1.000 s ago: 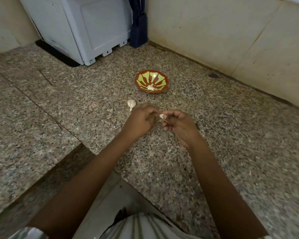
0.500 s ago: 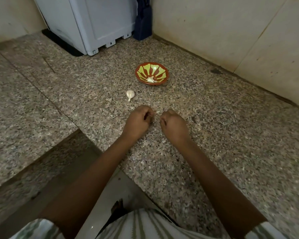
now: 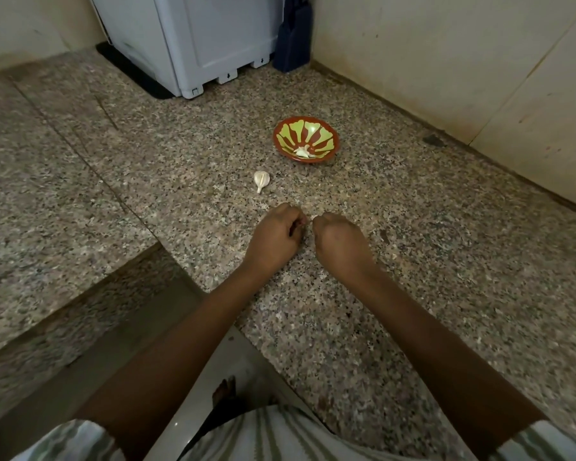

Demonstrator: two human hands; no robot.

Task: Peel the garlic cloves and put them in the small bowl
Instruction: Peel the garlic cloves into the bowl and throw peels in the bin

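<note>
Worktop: speckled granite slab, meeting a pale tiled wall on the right; both forearms reach across it from the near edge.
Left hand: low over the granite, back of the hand up, fingers curled into the palm. From this angle I cannot tell whether they grip anything.
Right hand: just beside the left, a narrow gap between them, fingers likewise curled under. Contents are hidden, so a grip cannot be confirmed.
Gap between hands: a small pale fleck shows at the fingertips, possibly garlic or its skin — too small to say.
Unpeeled garlic clove: lying alone on the granite, papery skin on, pointed end toward the hands; just beyond the left hand but apart from it, near the bowl.
Small bowl: red-brown rim, green petal pattern inside, upright on the worktop beyond both hands.
Peeled garlic: a few pale pieces at the bottom of the bowl, toward its near side.
Appliance: white-grey housing on a dark mat, back left.
Dark blue object: upright between appliance and wall — kind not clear.
Person: striped garment at the bottom edge; a bare foot on the floor below the worktop edge.
</note>
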